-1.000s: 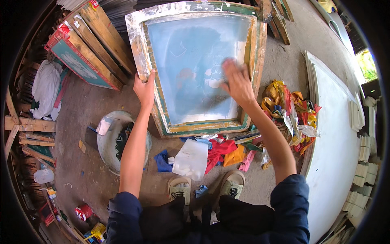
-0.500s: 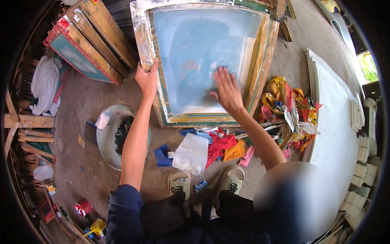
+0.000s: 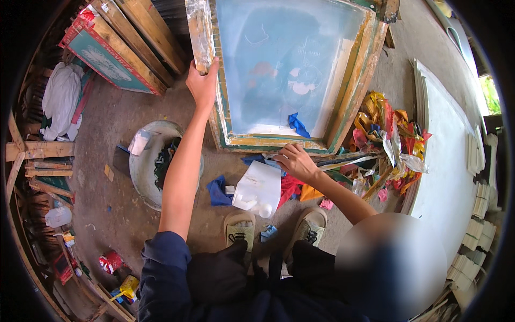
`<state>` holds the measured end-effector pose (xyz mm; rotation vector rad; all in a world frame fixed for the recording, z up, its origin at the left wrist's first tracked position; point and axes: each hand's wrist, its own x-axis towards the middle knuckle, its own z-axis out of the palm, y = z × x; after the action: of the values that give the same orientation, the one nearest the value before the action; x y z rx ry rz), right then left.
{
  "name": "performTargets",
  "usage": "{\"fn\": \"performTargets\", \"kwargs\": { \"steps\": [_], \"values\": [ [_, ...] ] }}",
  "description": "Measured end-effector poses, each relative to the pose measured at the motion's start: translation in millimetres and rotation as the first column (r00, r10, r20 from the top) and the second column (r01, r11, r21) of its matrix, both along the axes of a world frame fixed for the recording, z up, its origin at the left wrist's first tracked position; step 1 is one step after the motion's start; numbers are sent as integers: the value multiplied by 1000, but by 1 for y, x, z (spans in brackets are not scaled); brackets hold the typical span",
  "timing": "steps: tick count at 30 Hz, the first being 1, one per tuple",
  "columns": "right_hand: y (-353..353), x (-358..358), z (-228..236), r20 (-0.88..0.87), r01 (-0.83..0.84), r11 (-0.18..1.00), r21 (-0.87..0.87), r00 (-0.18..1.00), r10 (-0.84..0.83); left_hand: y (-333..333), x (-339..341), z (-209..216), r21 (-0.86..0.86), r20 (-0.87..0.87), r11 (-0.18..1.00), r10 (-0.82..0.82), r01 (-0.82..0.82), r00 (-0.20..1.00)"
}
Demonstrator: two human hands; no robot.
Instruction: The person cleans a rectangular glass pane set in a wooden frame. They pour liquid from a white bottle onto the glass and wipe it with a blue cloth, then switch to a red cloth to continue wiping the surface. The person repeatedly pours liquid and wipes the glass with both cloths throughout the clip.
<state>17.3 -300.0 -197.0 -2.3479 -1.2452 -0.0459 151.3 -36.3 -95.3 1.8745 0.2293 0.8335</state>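
A wooden silk-screen printing frame with blue-green mesh leans in front of me, its face toward me. My left hand grips its left edge, thumb on the front. Faint line drawings and a pale patch mark the mesh. A crumpled dark blue rag rests on the mesh near the bottom bar. Below the frame, my right hand has its fingers curled closed at a light blue rag beside a white plastic jug. What lies between those fingertips is hidden.
A round basin with dark cloth stands left. Red and orange rags lie by the jug. Colourful plastic scraps heap at right, beside stacked white sheets. More wooden frames lean at upper left.
My right hand has left the mesh and come down to the rags beside the jug. The dark blue rag now shows on the mesh. My left hand keeps its grip; the view has shifted slightly.
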Motion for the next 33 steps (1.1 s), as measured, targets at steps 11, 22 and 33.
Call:
{"fn": "performTargets", "kwargs": {
  "steps": [11, 22, 33],
  "values": [
    [-3, -4, -19, -351, 280, 958, 59, 904, -242, 5, 0, -7, 12, -25, 999, 44, -44, 999],
    [-56, -27, -23, -339, 198, 977, -84, 916, -215, 6, -3, -13, 14, -70, 996, 84, -83, 994],
    [-49, 80, 125, -423, 640, 691, 336, 758, -497, 7, 4, -9, 24, -66, 998, 66, -64, 996]
  ]
}}
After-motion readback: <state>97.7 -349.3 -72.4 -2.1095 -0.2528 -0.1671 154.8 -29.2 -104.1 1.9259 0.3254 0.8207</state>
